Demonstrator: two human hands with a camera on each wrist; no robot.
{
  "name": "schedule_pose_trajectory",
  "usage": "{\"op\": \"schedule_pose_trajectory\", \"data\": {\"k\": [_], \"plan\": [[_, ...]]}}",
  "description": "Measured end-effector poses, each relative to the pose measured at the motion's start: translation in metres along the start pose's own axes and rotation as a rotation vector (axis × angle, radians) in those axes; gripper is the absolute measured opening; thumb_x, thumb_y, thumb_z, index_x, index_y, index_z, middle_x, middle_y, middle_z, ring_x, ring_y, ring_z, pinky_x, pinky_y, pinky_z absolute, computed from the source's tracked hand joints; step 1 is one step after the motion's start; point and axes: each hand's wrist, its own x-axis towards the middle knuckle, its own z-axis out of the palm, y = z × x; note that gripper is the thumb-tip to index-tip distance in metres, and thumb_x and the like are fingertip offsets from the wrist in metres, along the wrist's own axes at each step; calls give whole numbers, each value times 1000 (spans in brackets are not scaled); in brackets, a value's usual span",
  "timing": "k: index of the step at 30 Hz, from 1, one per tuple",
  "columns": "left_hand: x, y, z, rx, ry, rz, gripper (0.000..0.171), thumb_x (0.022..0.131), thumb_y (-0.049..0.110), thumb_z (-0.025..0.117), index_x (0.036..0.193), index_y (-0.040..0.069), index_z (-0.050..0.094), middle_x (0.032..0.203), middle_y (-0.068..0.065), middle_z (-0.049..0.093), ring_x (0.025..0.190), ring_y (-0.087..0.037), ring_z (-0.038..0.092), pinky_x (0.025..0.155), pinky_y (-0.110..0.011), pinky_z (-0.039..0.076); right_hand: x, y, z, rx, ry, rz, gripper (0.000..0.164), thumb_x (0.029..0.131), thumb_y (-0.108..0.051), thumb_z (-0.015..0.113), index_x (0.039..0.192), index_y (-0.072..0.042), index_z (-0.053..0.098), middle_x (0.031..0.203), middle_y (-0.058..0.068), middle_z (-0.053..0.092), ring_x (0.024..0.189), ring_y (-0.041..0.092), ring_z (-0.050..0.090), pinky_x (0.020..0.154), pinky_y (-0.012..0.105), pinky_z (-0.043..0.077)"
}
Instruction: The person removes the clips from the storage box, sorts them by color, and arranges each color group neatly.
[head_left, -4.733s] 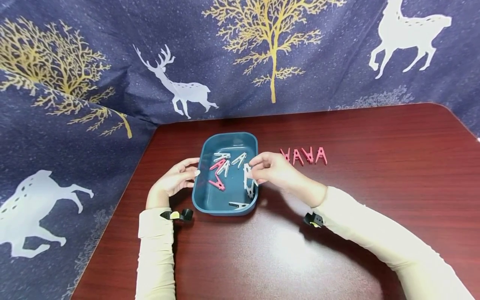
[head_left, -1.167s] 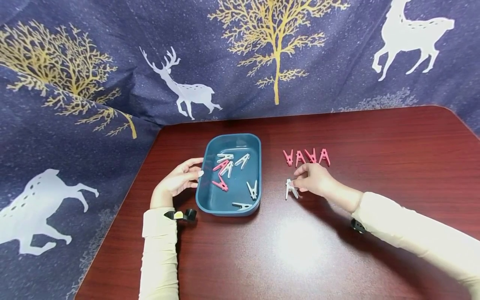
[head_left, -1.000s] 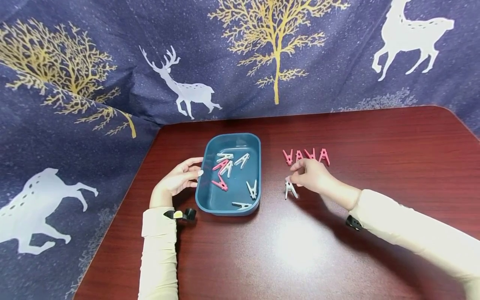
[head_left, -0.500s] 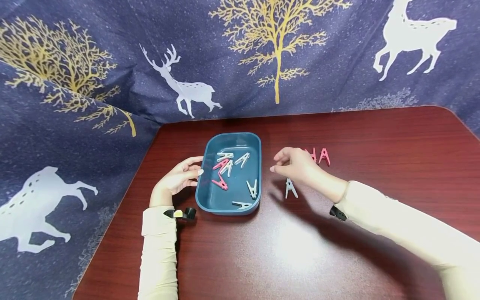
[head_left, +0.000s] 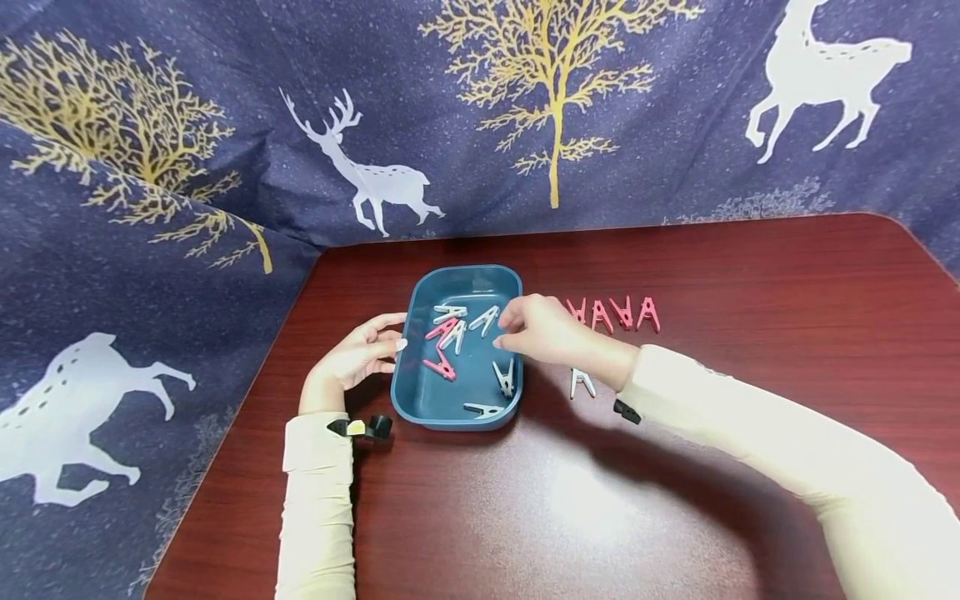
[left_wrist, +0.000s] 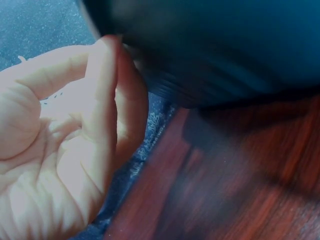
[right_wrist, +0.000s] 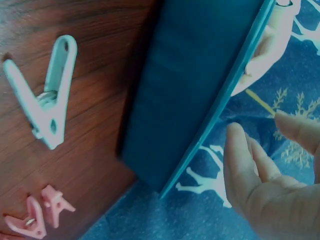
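Observation:
A blue-green plastic bin [head_left: 435,400] stands on the table, with several white clothespins [head_left: 485,320] and two pink clothespins [head_left: 441,365] loose inside. My left hand [head_left: 356,357] holds its left side, thumb at the rim and fingers against the outer wall; in the left wrist view the fingertips [left_wrist: 103,47] meet the bin's edge. Above the right rim hovers my right hand [head_left: 543,329], thumb and fingers apart with nothing between them, as the right wrist view also shows. One white clothespin [head_left: 582,384] lies on the table right of the bin, partly covered by the hand.
Several pink clothespins [head_left: 624,313] lie in a row on the reddish-brown table [head_left: 750,333], behind the white one. A dark blue cloth [head_left: 480,167] printed with deer and trees hangs behind the table and down its left side.
My right hand carried a white clothespin out of the bin, set it on the table in front of the pink row, let go, and moved back left over the bin. My left hand stays at the bin.

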Motion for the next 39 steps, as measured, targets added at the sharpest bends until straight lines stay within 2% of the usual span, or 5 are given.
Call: {"op": "schedule_pose_trajectory", "data": {"k": [8,13,17,24,39], "plan": [[1,0,-1,16,-6,-6,52,97,1,47,145,1,28,100,-1,65,82,-11,66,73,-29,56,13,-13,14,-98,-131,-5,24,84,-15,71,102,1,70,99,12,69,89,21,62,79,32,53],[1,1,-1,18,-6,-7,52,97,-1,45,145,1,28,99,-1,64,81,-12,65,73,-29,56,19,-18,21,-163,-179,-1,18,85,-13,69,74,1,65,63,2,52,57,12,44,54,22,40],[0,2,-1,16,-8,-3,52,97,0,46,145,1,27,100,-1,65,82,-12,65,74,-29,56,23,-21,28,-258,-213,5,26,86,-13,69,66,-1,57,55,1,42,52,12,40,51,23,36],[0,0,-1,18,1,-6,51,97,-1,46,145,2,29,99,0,66,81,-11,66,73,-28,56,27,-27,42,-431,-265,36,11,87,-11,66,92,-2,65,76,9,62,69,18,61,62,27,52],[2,0,0,4,-13,-7,51,97,-3,44,145,1,28,101,0,65,84,-11,66,73,-28,56,27,-22,56,-514,-317,54,17,92,-8,57,107,-4,65,92,13,64,72,21,61,53,27,50]]}}
